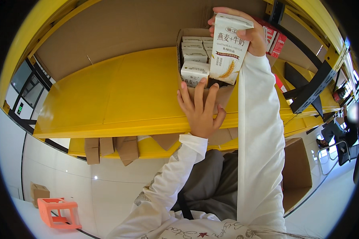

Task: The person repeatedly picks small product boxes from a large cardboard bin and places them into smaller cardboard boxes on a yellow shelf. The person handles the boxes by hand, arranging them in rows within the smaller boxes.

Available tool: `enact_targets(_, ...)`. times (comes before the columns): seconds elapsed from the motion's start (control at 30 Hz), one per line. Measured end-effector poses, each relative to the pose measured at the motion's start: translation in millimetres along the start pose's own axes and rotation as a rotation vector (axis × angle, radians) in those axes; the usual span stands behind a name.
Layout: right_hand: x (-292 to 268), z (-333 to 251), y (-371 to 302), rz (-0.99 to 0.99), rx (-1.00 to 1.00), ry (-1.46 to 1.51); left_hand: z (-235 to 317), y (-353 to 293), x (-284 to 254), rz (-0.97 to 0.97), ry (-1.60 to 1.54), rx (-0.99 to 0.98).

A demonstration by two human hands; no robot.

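Note:
A white oat-milk drink carton point(229, 49) with a wheat-ear picture stands upright at the right side of an open cardboard box point(223, 95). My right hand point(258, 39) is closed round its upper right side, the fingers reaching behind the top. Its lower end is at the box's front edge. Inside the box, more small white cartons point(194, 68) stand in rows, with a dark gap near the front. My left hand point(201, 113) lies against the box's front wall, fingers spread, the fingertips at the rim beside the nearest carton.
The box stands on a yellow metal shelf point(107, 93) backed by brown cardboard. Red-and-white packages point(273, 40) and a black bracket point(313, 91) are at the right. Folded cardboard point(125, 149) lies on the shelf below. A coral stool point(60, 213) stands on the floor; a person sits far right.

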State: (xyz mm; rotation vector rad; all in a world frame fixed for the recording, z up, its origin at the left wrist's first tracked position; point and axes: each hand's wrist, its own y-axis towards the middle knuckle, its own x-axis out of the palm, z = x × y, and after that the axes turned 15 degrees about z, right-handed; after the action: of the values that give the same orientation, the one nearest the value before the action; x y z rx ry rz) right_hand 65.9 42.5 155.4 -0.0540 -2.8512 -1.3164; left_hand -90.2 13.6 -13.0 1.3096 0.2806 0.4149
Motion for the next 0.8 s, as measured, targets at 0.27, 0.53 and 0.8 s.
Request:
enact_targets(0.27, -7, 17, -7, 0.222, 0.003, 0.151, 5, 1, 2, -0.022, 0.011, 0.003)
enact_targets(0.53, -9, 26, -31, 0.025, 0.2, 0.034, -1, -3, 4, -0.007, 0.017, 0.033)
enact_targets(0.8, 10, -13, -78, -0.016, -0.184, -0.884, -2, -5, 3, 0.007, 0.015, 0.017)
